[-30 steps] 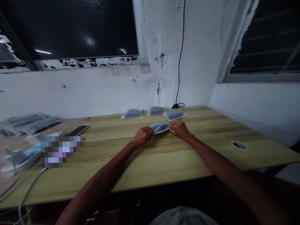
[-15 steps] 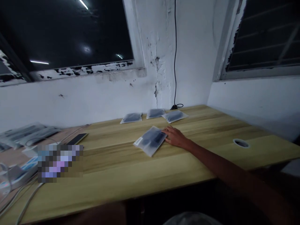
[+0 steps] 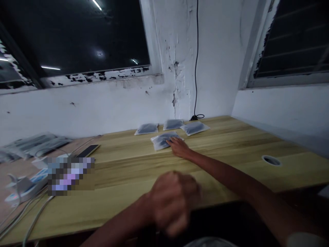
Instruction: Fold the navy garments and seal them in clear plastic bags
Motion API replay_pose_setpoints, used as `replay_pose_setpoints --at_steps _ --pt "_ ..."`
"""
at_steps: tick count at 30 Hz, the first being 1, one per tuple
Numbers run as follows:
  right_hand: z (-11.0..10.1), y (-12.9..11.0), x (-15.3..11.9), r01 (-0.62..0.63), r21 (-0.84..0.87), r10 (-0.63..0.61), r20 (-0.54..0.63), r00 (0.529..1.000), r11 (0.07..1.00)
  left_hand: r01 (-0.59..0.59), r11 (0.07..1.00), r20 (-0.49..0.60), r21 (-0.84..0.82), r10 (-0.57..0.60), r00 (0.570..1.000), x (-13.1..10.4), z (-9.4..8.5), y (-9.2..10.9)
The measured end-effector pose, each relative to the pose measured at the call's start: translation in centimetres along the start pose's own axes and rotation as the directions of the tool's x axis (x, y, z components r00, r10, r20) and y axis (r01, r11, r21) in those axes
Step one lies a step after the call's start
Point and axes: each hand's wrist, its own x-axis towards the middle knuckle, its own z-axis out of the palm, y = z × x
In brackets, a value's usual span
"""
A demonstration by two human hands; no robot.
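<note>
A frosted plastic packet with something dark inside [image 3: 161,141] lies flat on the wooden table [image 3: 123,171]. On its right part rests my right hand [image 3: 178,146], fingers together and touching its top; whether they grip it is not clear. Nearer the camera, above the table's front edge, my left hand [image 3: 174,202] is curled and blurred by motion; a faint pale shape at its right side is too smeared to make out. Three similar packets lie behind, at the left [image 3: 147,129], in the middle [image 3: 173,124] and at the right [image 3: 194,128].
At the left are a power strip [image 3: 25,193] with plugs and cables, a dark phone [image 3: 88,151], a pixelated object [image 3: 70,175] and a pile of grey packets [image 3: 36,144]. A cable hole [image 3: 271,160] is at the right. A black cable [image 3: 196,65] hangs along the wall.
My right hand and the packet under it have moved back, closer to the three packets, and the packet has turned. My left hand has come into view at the front.
</note>
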Motion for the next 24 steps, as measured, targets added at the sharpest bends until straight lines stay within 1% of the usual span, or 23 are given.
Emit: replay_pose_setpoints --at_steps 2,3,4,5,6,7,9,11,13,15,18,20,21,23,24 --pt "0.7 1.4 2.4 -0.074 0.003 0.074 -0.052 0.996 0.997 -0.065 0.995 0.058 -0.075 0.069 0.996 0.6 1.0 -0.4" --pt "0.8 2.3 3.2 -0.06 0.009 0.061 -0.077 0.995 0.998 -0.073 0.99 0.081 -0.123 0.083 0.993 0.8 1.7 -1.0" --pt "0.9 3.4 3.7 -0.043 0.01 0.043 -0.105 0.994 0.999 -0.057 0.985 0.106 -0.165 0.075 0.992 1.0 2.4 -1.8" --pt "0.9 4.7 3.9 -0.028 0.005 0.028 -0.13 0.991 1.0 -0.016 0.98 0.127 -0.198 0.042 0.991 1.2 3.1 -2.8" --pt "0.8 6.3 3.7 -0.026 -0.005 0.025 -0.152 0.988 1.0 0.032 0.978 0.148 -0.204 -0.001 0.989 1.3 3.8 -3.8" --pt "0.7 7.9 3.1 -0.054 -0.016 0.051 -0.172 0.984 0.998 0.07 0.977 0.171 -0.2 -0.036 0.985 1.3 4.4 -4.8" --pt "0.4 11.3 1.4 -0.146 -0.023 0.14 -0.17 0.975 0.989 0.126 0.973 0.198 -0.192 -0.087 0.976 1.1 5.2 -6.4" --pt "0.1 14.0 -0.7 -0.137 -0.02 0.135 -0.093 0.986 0.99 0.148 0.97 0.196 -0.195 -0.109 0.974 0.9 5.6 -7.1" --pt "0.0 15.4 -2.5 -0.106 -0.004 0.105 -0.073 0.992 0.994 0.147 0.968 0.186 -0.202 -0.11 0.976 0.8 5.8 -7.2" --pt "0.0 15.4 -3.5 -0.08 0.032 0.082 -0.076 0.994 0.996 0.144 0.97 0.175 -0.198 -0.109 0.978 1.0 6.0 -7.2" --pt "0.2 14.0 -4.3 -0.104 0.098 0.112 -0.086 0.99 0.99 0.163 0.976 0.128 -0.148 -0.144 0.981 2.0 7.0 -8.0" --pt "0.2 12.6 -4.6 -0.109 0.129 0.122 -0.093 0.988 0.986 0.205 0.974 0.065 -0.092 -0.2 0.978 3.1 7.9 -9.3" --pt "0.1 11.9 -4.8 -0.093 0.144 0.107 -0.093 0.99 0.985 0.232 0.97 0.045 -0.066 -0.23 0.972 3.7 8.5 -10.1" --pt "-0.3 10.4 -5.3 -0.039 0.178 0.055 -0.087 0.995 0.983 0.312 0.95 0.048 -0.02 -0.311 0.949 4.8 9.4 -11.9" --pt "-0.5 9.7 -5.6 -0.011 0.198 0.027 -0.082 0.996 0.98 0.37 0.929 0.073 -0.001 -0.369 0.927 5.2 9.7 -12.7"
